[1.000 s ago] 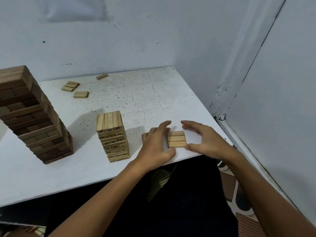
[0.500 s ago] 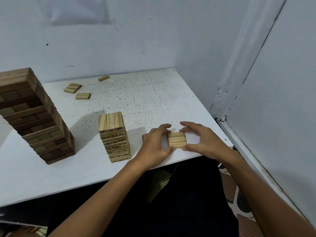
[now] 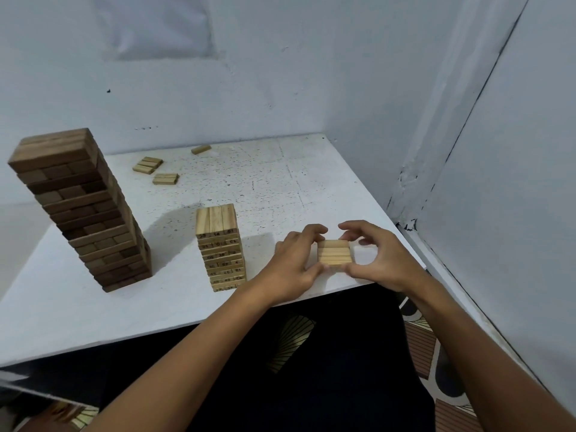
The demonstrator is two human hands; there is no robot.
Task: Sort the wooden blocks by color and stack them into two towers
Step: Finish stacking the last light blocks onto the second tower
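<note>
The left hand [image 3: 293, 263] and the right hand [image 3: 375, 260] hold a set of three light blocks [image 3: 334, 252] between curled fingers, on the desk [image 3: 280, 188] just right of the light tower [image 3: 222, 247]

Our count: two towers, three loose groups of light blocks, one single block, two hands

We count one dark tower [image 3: 82, 210] and one light tower [image 3: 222, 247], three blocks across its top layer; we cannot count the layers in either with certainty; between the left hand [image 3: 291, 266] and right hand [image 3: 378, 260] lies a flat set of three light blocks [image 3: 334, 252]; at the far side we see a group of three [image 3: 147, 165], a pair [image 3: 165, 178] and one single block [image 3: 201, 149]; one white table [image 3: 93, 313].
</note>
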